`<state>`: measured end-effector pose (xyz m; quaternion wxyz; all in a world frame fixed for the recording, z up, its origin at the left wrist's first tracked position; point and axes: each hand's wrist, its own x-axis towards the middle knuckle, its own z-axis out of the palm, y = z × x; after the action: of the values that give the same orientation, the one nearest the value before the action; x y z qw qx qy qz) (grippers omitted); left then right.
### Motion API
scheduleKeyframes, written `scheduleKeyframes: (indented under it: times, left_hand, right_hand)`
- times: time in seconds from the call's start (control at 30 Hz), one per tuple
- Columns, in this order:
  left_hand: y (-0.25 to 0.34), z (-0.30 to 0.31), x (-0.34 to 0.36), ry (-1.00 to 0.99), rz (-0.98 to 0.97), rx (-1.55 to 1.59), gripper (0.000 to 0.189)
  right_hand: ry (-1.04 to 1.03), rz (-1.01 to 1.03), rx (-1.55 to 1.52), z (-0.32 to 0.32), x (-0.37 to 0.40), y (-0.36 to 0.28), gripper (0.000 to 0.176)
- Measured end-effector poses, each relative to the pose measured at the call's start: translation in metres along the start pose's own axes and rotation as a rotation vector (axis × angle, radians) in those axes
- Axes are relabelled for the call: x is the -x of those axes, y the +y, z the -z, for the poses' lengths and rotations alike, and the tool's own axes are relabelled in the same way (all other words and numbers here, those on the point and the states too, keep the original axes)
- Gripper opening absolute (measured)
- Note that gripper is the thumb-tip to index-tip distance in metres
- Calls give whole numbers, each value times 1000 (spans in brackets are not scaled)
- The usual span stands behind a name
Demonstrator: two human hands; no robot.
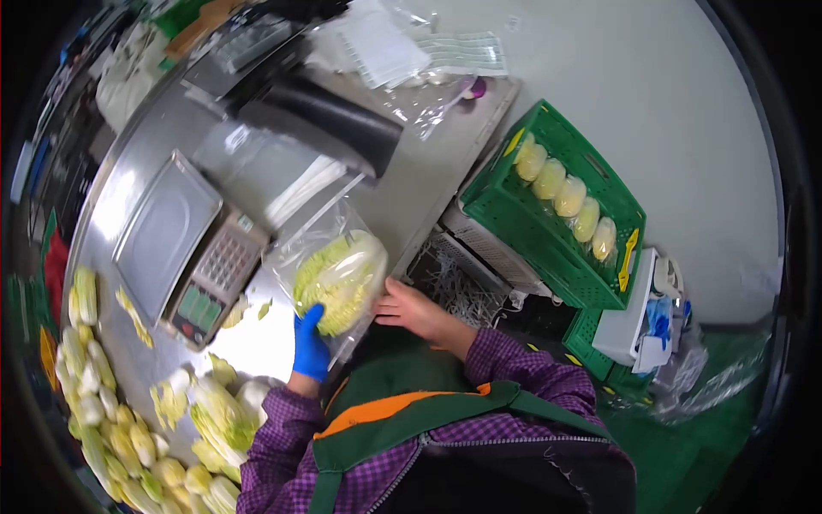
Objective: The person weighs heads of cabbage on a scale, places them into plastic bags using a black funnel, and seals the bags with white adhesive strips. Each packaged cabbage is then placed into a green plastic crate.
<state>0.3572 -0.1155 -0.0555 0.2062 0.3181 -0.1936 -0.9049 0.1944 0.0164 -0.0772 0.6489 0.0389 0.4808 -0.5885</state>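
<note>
A cabbage in a clear plastic bag [342, 278] lies at the table's front edge. My left hand [312, 344], in a blue glove, is at its lower left side with the thumb against the bag; the other fingers are partly hidden. My bare right hand [411, 308] is at the bag's right side, fingers extended and slightly apart. Left of the bag stands a scale [210, 278] with a metal tray and keypad. Loose cabbages [218, 411] lie on the metal table near my left sleeve.
A green crate [548, 257] with several wrapped cabbages [569, 197] stands at the right. Many small cabbages [94, 385] line the table's left edge. A black roll [325, 120], plastic bags [257, 163] and white sheets [381, 47] lie toward the back.
</note>
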Motion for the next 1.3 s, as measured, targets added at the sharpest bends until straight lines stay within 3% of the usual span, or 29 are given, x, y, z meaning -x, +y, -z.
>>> scheduleKeyframes:
  times: [0.07, 0.13, 0.2, 0.23, 0.27, 0.33, 0.43, 0.53, 0.6, 0.73, 0.8, 0.83, 0.87, 0.93, 0.97, 1.0, 1.07, 1.13, 1.2, 1.23, 1.3]
  left_hand:
    - [-29, -6, -10, -103, 77, 88, 61]
    - [-41, -39, -17, -188, 113, 8, 60]
    - [-53, -46, -39, -319, 109, -382, 62]
    - [-46, -94, -34, -390, 0, -373, 63]
    - [-47, -107, -40, -383, 16, -459, 61]
    - [-65, -90, -63, -296, 63, -557, 56]
    - [-83, -79, -79, -242, 39, -688, 50]
    - [-90, -81, -87, -120, 62, -735, 41]
    - [-94, -81, -93, -72, 36, -763, 38]
    - [-96, -82, -94, 2, -23, -834, 32]
    - [-96, -86, -94, 25, -20, -835, 31]
    - [-95, -86, -93, 32, -9, -843, 30]
    - [-96, -82, -92, 19, 14, -856, 30]
    - [-100, -72, -95, 100, 67, -839, 28]
    - [-101, -68, -96, 80, 83, -848, 28]
    - [-101, -67, -97, 94, 114, -755, 28]
    - [-100, -66, -99, 98, 153, -675, 28]
    - [-94, -72, -101, 87, 158, -727, 29]
    - [-89, -89, -100, 80, 164, -807, 29]
    - [-88, -95, -100, 88, 160, -877, 29]
    - [-88, -95, -101, 55, 143, -900, 29]
  right_hand:
    - [-136, 292, -328, -11, -4, -4, 57]
    - [-39, 410, -454, -1, 20, -41, 52]
    - [46, 611, -335, 26, 41, -88, 50]
    - [164, 638, -294, 37, 62, -119, 49]
    - [283, 879, 95, 74, 66, -137, 50]
    - [502, 828, -103, 108, 92, -205, 51]
    - [666, 810, 36, 209, 101, -265, 53]
    - [786, 722, 214, 294, 74, -283, 52]
    - [931, 543, 369, 332, 45, -276, 54]
    - [613, 496, 193, 357, -28, -231, 54]
    - [604, 308, 219, 379, -60, -207, 58]
    - [673, 254, 397, 386, -64, -206, 68]
    - [692, 246, 375, 393, -65, -205, 68]
    - [656, 200, 784, 412, -64, -204, 79]
    - [719, 30, 998, 413, -55, -207, 84]
    - [739, 26, 982, 413, -51, -203, 84]
    - [723, -226, 1081, 412, -44, -194, 83]
    - [675, -240, 1030, 395, -31, -188, 76]
    - [427, 119, 1023, 386, -25, -179, 70]
    - [448, -35, 985, 385, -27, -186, 64]
    - [478, -86, 978, 376, -26, -198, 65]
